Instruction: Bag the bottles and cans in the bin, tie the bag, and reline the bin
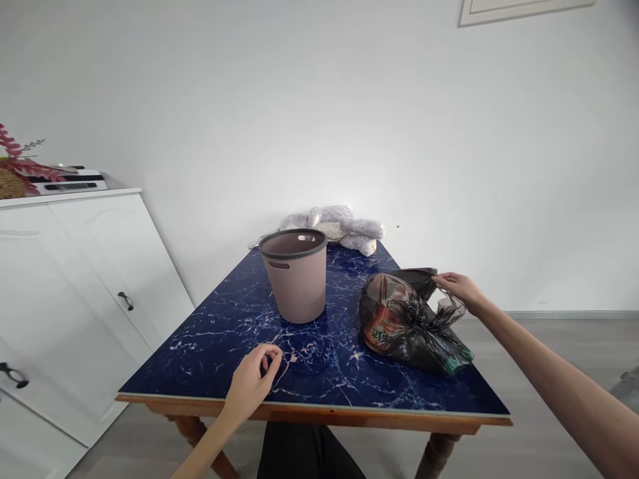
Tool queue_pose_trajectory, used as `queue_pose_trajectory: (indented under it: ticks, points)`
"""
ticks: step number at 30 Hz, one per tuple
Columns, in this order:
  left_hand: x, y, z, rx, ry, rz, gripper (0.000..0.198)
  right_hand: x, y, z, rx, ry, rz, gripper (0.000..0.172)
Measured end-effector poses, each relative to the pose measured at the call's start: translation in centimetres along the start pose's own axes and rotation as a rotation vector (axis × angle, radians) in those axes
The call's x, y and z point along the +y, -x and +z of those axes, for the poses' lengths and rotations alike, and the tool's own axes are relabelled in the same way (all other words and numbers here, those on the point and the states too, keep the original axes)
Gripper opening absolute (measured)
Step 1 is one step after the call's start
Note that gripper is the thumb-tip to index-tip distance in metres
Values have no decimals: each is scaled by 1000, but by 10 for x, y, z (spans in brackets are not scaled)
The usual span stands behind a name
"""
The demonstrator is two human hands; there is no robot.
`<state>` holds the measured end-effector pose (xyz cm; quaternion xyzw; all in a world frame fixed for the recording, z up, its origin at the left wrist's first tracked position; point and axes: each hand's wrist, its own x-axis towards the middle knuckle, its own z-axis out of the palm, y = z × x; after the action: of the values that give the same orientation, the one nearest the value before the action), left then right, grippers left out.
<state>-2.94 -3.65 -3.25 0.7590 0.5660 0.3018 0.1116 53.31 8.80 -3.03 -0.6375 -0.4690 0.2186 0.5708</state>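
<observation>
On the right side of the table, a black plastic garbage bag (399,319) lies knotted, with orange-red packaging showing through its thin film and something green near its right end. My right hand (456,287) pinches a dark flap of plastic at the bag's upper edge. Loosely curled, my left hand (257,372) rests over the near left part of the table, thumb against fingers and nothing visible in it. Beyond it stands an upright mauve trash can (299,286) with a dark grey rim and slot handles. Its inside bottom is hidden.
A grey plush toy (344,223) lies at the far end of the blue marble-patterned table (219,352), against the white wall. White cabinets (90,279) stand to the left, bearing a pink plant (30,166) and a white-and-black device (72,181).
</observation>
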Motion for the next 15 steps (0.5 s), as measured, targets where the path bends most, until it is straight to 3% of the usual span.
queue_pose_trajectory:
  ticks: [4, 8, 12, 15]
  points:
    - [3, -2, -1, -1, -4, -15, 44, -37, -5, -18, 7, -117, -20, 58]
    - [3, -2, -1, 4, 2, -29, 45, -84, 1, -32, 38, -230, -95, 58]
    - [2, -2, -2, 1, 19, -22, 44, -137, 27, -37, -12, -312, -164, 50]
    - [13, -4, -5, 1, 79, 38, 40, -179, 60, -32, -63, -360, -216, 45]
